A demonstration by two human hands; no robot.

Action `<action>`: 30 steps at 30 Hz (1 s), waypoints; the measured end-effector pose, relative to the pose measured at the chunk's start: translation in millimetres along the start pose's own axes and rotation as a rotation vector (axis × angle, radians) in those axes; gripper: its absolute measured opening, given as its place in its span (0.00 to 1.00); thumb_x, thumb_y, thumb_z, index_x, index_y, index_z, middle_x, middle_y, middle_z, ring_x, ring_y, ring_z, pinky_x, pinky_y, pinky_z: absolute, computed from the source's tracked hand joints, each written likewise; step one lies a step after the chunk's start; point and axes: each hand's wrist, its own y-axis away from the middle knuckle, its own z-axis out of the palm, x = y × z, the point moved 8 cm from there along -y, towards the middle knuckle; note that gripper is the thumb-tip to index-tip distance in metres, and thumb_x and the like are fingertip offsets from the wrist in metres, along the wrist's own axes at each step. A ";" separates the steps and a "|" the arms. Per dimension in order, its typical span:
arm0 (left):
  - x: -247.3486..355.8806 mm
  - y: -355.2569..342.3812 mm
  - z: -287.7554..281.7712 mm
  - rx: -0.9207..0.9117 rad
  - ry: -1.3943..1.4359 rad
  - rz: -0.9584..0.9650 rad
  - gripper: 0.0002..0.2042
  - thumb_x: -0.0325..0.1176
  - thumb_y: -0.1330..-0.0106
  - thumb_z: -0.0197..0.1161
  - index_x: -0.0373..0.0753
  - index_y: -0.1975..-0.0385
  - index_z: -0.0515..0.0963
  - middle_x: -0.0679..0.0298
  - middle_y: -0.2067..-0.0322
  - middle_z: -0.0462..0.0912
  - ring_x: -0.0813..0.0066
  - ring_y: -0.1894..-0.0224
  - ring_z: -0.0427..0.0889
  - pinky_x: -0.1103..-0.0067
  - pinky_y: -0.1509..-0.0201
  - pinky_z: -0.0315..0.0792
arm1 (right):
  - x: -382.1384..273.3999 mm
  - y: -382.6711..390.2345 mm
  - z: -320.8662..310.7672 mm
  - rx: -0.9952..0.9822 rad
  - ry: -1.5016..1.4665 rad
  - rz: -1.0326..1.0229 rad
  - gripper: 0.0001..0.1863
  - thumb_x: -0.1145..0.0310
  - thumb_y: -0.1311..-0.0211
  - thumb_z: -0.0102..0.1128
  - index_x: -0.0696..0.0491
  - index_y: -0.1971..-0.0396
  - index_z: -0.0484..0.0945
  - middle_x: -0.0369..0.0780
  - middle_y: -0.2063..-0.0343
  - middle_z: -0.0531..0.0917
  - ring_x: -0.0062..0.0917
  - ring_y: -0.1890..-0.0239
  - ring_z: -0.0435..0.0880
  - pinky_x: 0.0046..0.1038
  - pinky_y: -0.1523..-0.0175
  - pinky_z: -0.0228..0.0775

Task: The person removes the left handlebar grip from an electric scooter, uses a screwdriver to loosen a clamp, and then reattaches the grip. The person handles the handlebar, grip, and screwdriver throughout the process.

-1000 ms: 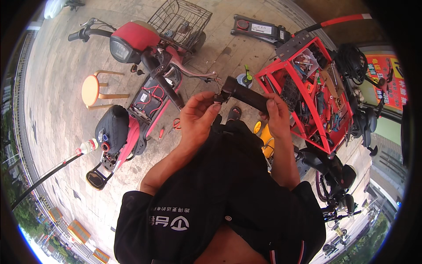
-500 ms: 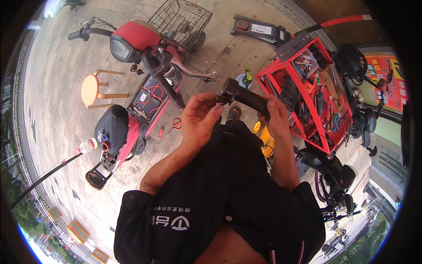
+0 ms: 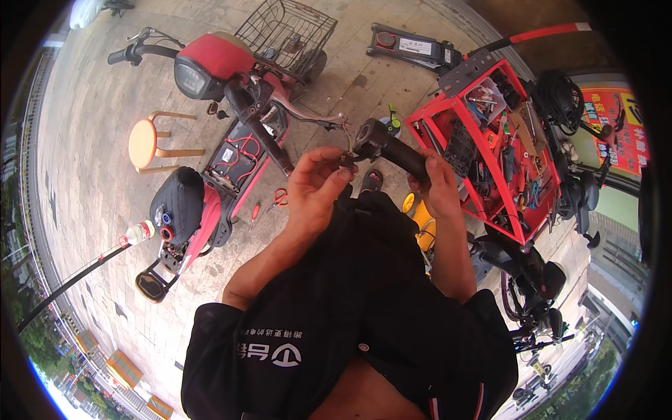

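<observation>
A black throttle grip [image 3: 400,155] is held in front of my body, its thicker end pointing up and left. My right hand [image 3: 439,187] is closed round its lower right end. Beside the thicker end, my left hand [image 3: 316,187] pinches a small dark piece [image 3: 347,162] between thumb and fingertips. Thin wires show near that piece; its exact kind is too small to make out. To the left stands a red electric scooter [image 3: 222,57] with its handlebar brake lever [image 3: 308,113] just beyond my left hand and its battery compartment [image 3: 231,157] uncovered, red wires on top.
A red tool cart [image 3: 514,222] full of tools stands to the right. A floor jack [image 3: 413,47] lies beyond it. Red-handled scissors [image 3: 281,197] and a red screwdriver [image 3: 255,212] lie on the ground. Left of the scooter is a round stool [image 3: 143,143]. Parked bikes [image 3: 532,273] line the right.
The throttle grip has turned slightly, its thicker end shifting up and right, further from my left fingers. Both hands stay nearly in place.
</observation>
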 end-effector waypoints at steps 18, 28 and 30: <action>-9.3 -2.1 1.6 -0.078 0.110 -0.068 0.13 0.16 0.43 0.61 0.33 0.58 0.73 0.57 0.60 0.80 0.69 0.58 0.81 0.76 0.53 0.75 | 2.2 0.1 -4.3 0.027 -0.092 0.011 0.22 0.53 0.32 0.45 0.60 0.56 0.70 0.36 0.75 0.73 0.18 0.76 0.71 0.20 0.71 0.62; -12.1 -1.6 2.7 -0.062 0.152 -0.120 0.13 0.17 0.42 0.60 0.34 0.58 0.71 0.57 0.60 0.79 0.66 0.58 0.81 0.74 0.55 0.76 | -1.1 -1.0 -2.5 0.007 -0.083 0.012 0.22 0.52 0.32 0.46 0.60 0.59 0.70 0.36 0.77 0.73 0.17 0.77 0.70 0.19 0.72 0.61; -12.4 -1.2 3.5 -0.057 0.161 -0.130 0.14 0.17 0.42 0.59 0.34 0.56 0.70 0.57 0.59 0.77 0.64 0.58 0.80 0.73 0.55 0.76 | 0.0 -1.1 -4.9 0.034 -0.071 0.023 0.22 0.52 0.32 0.45 0.60 0.58 0.70 0.36 0.77 0.73 0.17 0.77 0.69 0.19 0.73 0.61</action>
